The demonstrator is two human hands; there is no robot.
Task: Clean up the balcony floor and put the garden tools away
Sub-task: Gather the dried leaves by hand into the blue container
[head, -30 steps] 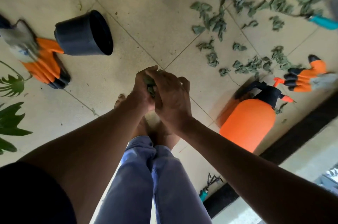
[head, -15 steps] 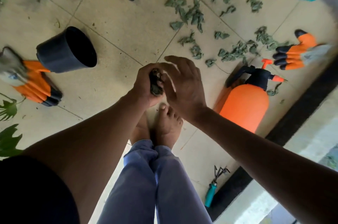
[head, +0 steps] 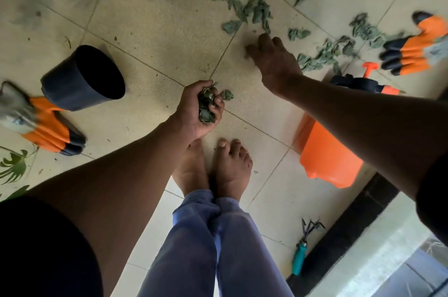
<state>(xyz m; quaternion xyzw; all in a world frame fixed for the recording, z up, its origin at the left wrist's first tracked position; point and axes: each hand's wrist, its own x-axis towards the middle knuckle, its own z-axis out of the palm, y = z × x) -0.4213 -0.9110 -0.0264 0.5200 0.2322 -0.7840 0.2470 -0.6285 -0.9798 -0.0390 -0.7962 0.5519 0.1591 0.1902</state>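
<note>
Home balcony, tiled floor (head: 169,37), plant pots (head: 82,78), sprayer (head: 329,151), garden gloves (head: 412,49)

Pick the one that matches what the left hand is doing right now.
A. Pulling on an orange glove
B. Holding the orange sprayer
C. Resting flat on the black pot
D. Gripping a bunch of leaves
D: the left hand has its fingers curled round a clump of leaves, above the floor tiles.

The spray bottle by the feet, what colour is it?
Bright orange body with a black pump top, seen in the head view.
</note>
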